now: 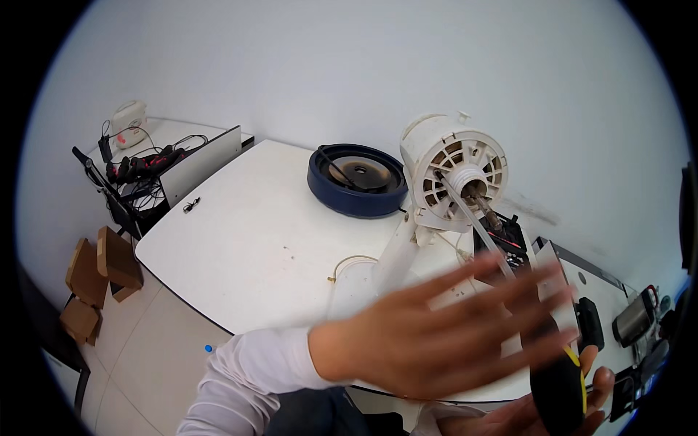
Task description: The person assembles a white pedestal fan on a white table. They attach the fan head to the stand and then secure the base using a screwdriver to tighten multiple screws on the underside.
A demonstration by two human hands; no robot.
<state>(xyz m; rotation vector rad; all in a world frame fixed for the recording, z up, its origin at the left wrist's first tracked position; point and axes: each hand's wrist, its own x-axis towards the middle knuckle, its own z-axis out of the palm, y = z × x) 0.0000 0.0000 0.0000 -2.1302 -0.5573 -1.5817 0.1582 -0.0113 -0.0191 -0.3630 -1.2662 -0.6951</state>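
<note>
A white fan motor housing (451, 163) with a slotted round front stands on a white stand (396, 258). A screwdriver (556, 400) with a black and yellow handle slants up toward it, the tip of its long shaft at the slots left of the threaded collar. My right hand (502, 421), partly hidden at the lower right, is closed around the handle. My left hand (429, 338), smeared by motion, stretches its fingers apart across the screwdriver's upper handle and shaft. Whether those fingers touch the tool, I cannot tell. A metal motor shaft (485, 207) sticks out of the collar.
Behind on the white table (247, 218) sits a dark blue round base (356, 182). A black tool case (502, 243) lies behind the screwdriver. Cables and a white appliance (129, 123) occupy another desk at left. Cardboard boxes (116, 261) stand on the floor; a metal kettle (634, 317) is at right.
</note>
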